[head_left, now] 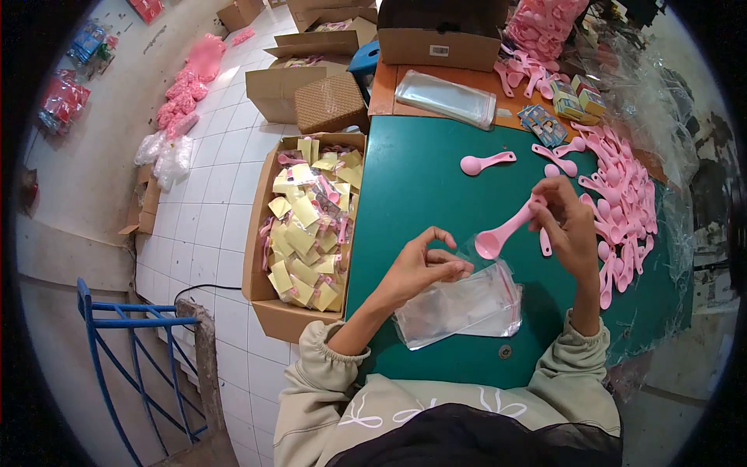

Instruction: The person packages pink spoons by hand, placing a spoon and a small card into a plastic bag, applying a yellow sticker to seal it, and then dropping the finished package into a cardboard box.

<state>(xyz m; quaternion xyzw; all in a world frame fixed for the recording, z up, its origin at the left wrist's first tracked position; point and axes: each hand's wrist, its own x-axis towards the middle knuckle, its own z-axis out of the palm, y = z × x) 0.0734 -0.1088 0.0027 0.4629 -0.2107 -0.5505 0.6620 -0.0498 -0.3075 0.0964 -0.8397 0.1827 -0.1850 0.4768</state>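
Hovering above the green table (420,179): 1 pink spoon (510,227), bowl tilting down and to the left, sitting right at the open mouth of a clear bag (475,261). Gripping the spoon's handle: right hand (566,226), fingers closing around the upper end. Pinching the bag's top edge: left hand (424,268), thumb and fingers clamping the plastic, index finger arching above. Lying under that bag, flat on the table in front of the person: a small stack of bags (459,311) of the same kind.

Resting further up the table, well apart from both hands: 1 loose spoon (486,162). Spreading along the table's right side, just beside the right hand: a heap of spoons (626,194), all pink. Sitting near the far edge: a pack of clear sleeves (445,97), some printed cards (543,124) and small coloured boxes (582,97). Standing on the tiled floor to the left, against the table: an open carton (289,321) holding yellow packets (303,233). Standing nearer, at lower left: a blue metal frame (128,327).
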